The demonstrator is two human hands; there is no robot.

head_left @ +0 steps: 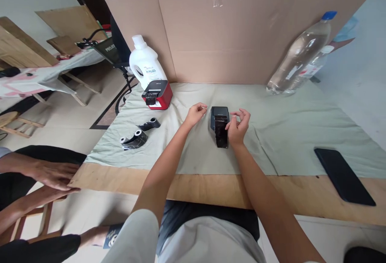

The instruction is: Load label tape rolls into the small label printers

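A small dark device [220, 111] stands on the cloth in the middle, with a black glossy strip [221, 132] hanging down its front. Just left of it is my left hand [196, 114], its fingers curled and pressed together; what they hold, if anything, is too small to tell. My right hand [239, 125] is at the device's right side, fingers apart and bent, fingertips close to the strip's edge. Whether they touch it is unclear. At the left sit a red and black printer-like box [161, 96] and black rolls [138, 137] with white cores.
Behind the box stands a white jug [147, 64]. A cardboard panel [220, 46] closes off the back. Large and small bottles [301, 54] lean at the back right. A black phone [343, 176] lies at the front right. Another person's hands [57, 174] rest by the left corner.
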